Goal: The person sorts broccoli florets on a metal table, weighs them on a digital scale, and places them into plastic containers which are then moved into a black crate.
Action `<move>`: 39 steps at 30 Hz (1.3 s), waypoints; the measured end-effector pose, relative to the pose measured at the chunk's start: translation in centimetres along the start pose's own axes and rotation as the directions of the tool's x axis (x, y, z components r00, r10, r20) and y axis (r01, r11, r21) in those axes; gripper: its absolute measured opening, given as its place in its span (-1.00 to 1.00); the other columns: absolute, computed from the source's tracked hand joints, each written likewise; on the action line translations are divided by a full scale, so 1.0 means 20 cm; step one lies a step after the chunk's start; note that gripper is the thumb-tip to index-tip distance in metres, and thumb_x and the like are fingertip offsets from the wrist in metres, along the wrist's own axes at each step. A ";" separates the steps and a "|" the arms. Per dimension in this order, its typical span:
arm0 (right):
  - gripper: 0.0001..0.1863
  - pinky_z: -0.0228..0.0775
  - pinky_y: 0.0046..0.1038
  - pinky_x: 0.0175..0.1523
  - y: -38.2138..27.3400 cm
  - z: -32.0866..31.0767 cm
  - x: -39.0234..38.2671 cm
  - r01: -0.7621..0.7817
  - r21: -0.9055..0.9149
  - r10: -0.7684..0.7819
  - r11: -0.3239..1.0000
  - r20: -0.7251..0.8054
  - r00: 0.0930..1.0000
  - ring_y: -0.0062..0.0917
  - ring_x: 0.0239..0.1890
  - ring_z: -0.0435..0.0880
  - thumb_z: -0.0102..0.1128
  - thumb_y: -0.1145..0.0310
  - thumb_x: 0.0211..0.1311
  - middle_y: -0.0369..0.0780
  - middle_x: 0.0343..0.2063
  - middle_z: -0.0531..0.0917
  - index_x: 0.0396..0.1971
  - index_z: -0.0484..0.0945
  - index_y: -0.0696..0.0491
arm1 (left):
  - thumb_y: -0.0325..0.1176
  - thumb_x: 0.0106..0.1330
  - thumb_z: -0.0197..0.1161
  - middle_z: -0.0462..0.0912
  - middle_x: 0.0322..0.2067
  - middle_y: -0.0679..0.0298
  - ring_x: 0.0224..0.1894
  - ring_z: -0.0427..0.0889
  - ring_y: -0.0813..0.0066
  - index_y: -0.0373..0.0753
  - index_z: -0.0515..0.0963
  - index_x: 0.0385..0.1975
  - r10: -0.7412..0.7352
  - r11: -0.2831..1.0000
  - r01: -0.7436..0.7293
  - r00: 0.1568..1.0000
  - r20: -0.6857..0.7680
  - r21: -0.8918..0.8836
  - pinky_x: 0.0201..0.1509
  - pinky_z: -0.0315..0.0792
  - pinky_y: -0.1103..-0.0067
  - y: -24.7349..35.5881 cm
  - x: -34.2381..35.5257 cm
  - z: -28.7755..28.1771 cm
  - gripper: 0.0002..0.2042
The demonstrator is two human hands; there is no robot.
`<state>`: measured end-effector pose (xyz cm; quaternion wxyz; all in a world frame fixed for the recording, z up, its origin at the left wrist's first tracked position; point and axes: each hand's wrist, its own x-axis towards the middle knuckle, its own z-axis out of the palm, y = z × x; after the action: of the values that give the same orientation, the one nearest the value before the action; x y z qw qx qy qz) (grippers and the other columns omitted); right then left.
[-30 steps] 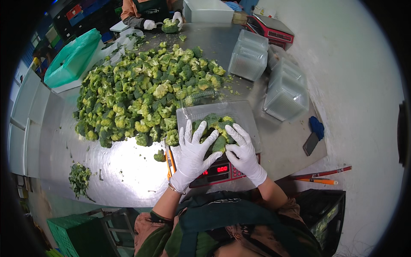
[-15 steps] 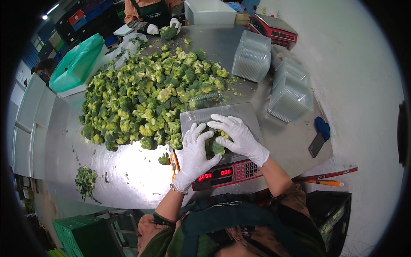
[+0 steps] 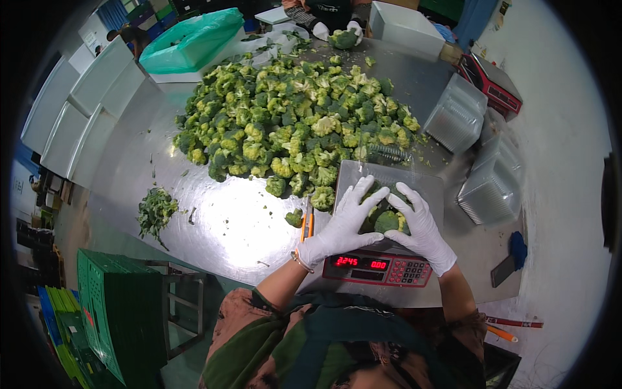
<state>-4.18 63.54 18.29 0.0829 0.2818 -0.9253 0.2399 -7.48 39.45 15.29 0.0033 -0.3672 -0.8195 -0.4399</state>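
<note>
In the head view, the left hand (image 3: 350, 220) and the right hand (image 3: 420, 227), both in white gloves, stand apart with fingers spread and curved, cupped around the broccoli (image 3: 387, 222) between them. Fingers and thumbs touch it from either side; how firmly they press, I cannot tell. This broccoli is over the plate of a scale (image 3: 377, 270), whose red-lit display shows just below the hands. Clear ribbed plastic (image 3: 391, 152) lies just beyond the fingertips.

Ahead of the left hand and to its left spreads a large pile (image 3: 285, 123) of florets on the metal table (image 3: 240, 227). An orange tool (image 3: 308, 223) and a lone floret (image 3: 295, 218) lie just left of the left hand, and a clump of leaves (image 3: 157, 212) farther left.

Ahead of the right hand and to its right are two stacks of clear boxes (image 3: 455, 113); nearer on that side, a phone (image 3: 502, 271) lies against a blue cloth (image 3: 517, 250). Well ahead of both hands, across the table, a co-worker's gloved hand (image 3: 354, 29) touches a broccoli head (image 3: 343, 39).
</note>
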 end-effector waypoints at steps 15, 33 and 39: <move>-0.73 0.45 -0.43 0.20 -0.13 -0.13 -0.35 -0.383 0.617 0.677 0.687 -0.354 0.646 -0.47 0.01 0.67 0.12 0.43 0.48 -0.13 -0.03 0.69 0.02 0.64 0.24 | -0.29 0.23 0.40 0.61 -0.04 0.07 0.00 0.54 0.02 -0.17 0.57 0.10 -0.426 0.760 0.505 0.863 -0.273 0.410 0.09 0.49 0.25 -0.60 -0.65 -0.06 -0.58; -0.77 0.50 -0.46 0.05 -0.20 -0.07 -0.22 -0.350 0.600 0.646 0.719 -0.391 0.656 -0.50 -0.13 0.70 0.17 0.39 0.47 -0.16 -0.17 0.74 -0.10 0.70 0.21 | -0.52 0.24 0.38 0.65 0.06 0.11 0.10 0.61 0.26 -0.32 0.53 0.21 -0.049 0.955 -0.061 0.933 -0.357 -0.292 0.25 0.43 0.45 0.04 -0.12 -0.02 -0.51; -0.78 0.49 -0.48 0.08 -0.10 -0.09 -0.27 -0.384 0.555 0.638 0.738 -0.390 0.664 -0.55 -0.09 0.68 0.16 0.40 0.48 -0.19 -0.16 0.74 -0.08 0.71 0.19 | -0.46 0.24 0.33 0.44 0.30 0.02 0.33 0.34 -0.02 -0.28 0.51 0.25 0.029 0.952 0.078 0.940 -0.341 0.296 0.37 0.24 0.21 0.03 -0.11 0.04 -0.48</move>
<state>1.34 65.63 19.15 0.2123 -0.0693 -0.8240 0.5207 -5.23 38.92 14.54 0.1963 -0.2703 -0.8689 -0.3652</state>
